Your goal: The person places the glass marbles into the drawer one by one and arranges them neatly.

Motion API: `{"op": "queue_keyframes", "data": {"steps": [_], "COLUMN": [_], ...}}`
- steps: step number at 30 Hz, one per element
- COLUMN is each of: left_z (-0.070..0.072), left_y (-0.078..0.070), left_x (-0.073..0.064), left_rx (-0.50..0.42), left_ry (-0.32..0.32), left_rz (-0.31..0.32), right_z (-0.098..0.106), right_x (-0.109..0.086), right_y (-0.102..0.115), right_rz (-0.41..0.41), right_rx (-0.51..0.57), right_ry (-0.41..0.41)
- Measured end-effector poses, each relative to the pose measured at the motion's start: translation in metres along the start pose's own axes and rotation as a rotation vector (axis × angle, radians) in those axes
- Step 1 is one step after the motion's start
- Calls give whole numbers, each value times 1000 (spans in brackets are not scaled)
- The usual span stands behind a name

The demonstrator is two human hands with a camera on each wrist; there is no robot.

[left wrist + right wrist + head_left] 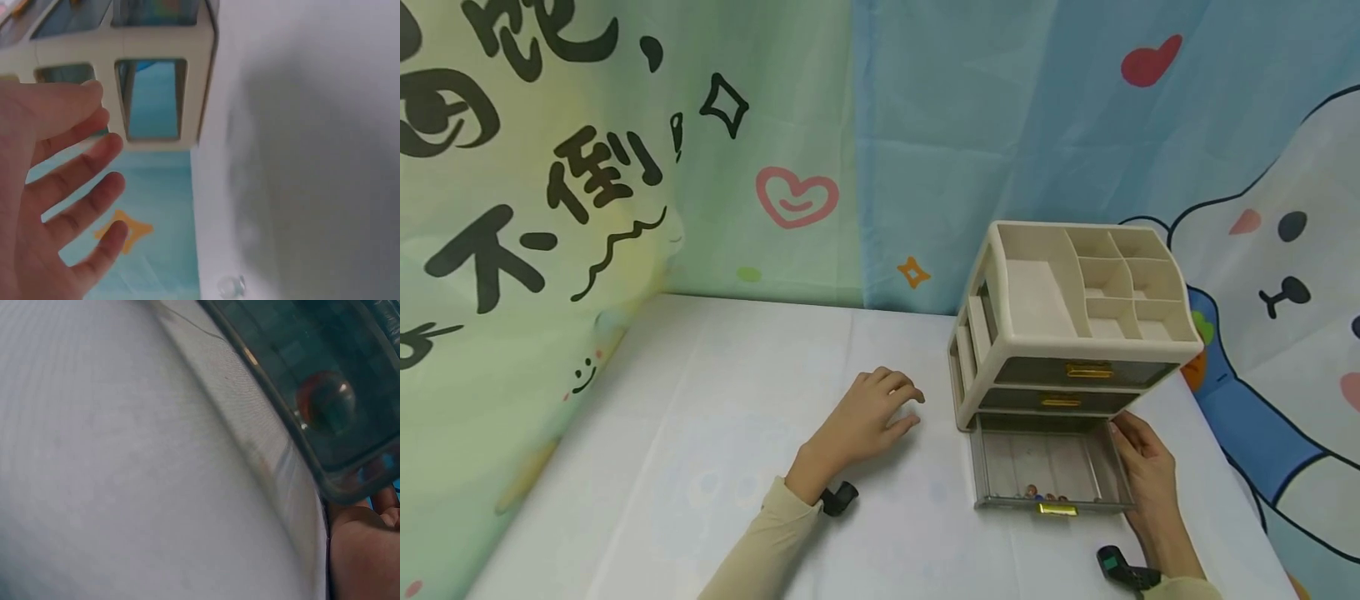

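Note:
A cream desktop drawer organizer [1011,346] stands on the table, its bottom drawer [1037,458] pulled out. Several small marbles [1051,497], brownish and blue, lie along that drawer's front. My right hand [1150,479] is at the drawer's right side, fingers reaching toward its rear edge; the drawer partly hides them. In the right wrist view, a round reddish-and-clear marble [325,402] shows through the grey see-through drawer wall. Left of the organizer, my left hand [868,421] hovers above the table, fingers loosely bent and holding nothing.
Two upper drawers with gold handles [1088,371] are closed. Open compartments [1108,277] form the organizer's top. A small clear round object [231,286] lies on the white tablecloth [715,400]. A printed curtain [947,150] hangs behind the table.

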State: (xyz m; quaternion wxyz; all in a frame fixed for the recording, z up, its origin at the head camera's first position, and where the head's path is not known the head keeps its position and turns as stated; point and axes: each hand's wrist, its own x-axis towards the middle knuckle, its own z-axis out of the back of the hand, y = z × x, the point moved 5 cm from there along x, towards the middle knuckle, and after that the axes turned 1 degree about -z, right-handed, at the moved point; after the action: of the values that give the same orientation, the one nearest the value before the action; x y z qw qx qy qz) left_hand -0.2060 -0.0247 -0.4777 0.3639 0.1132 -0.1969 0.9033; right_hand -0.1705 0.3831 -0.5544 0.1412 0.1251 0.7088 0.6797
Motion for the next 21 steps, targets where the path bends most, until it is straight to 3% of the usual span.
{"op": "queue_keyframes", "data": {"steps": [13,21], "left_z": [-4,-8], "left_y": [41,64], "left_x": [-21,-34], "left_rx": [-190,-188], "left_ry": [45,19], "left_rz": [179,248], "right_z": [0,-2], "right_x": [1,1], "right_y": [1,2], "right_rz": [-18,-15], "right_rx": [-9,-10], "right_ry": [-8,-9]}}
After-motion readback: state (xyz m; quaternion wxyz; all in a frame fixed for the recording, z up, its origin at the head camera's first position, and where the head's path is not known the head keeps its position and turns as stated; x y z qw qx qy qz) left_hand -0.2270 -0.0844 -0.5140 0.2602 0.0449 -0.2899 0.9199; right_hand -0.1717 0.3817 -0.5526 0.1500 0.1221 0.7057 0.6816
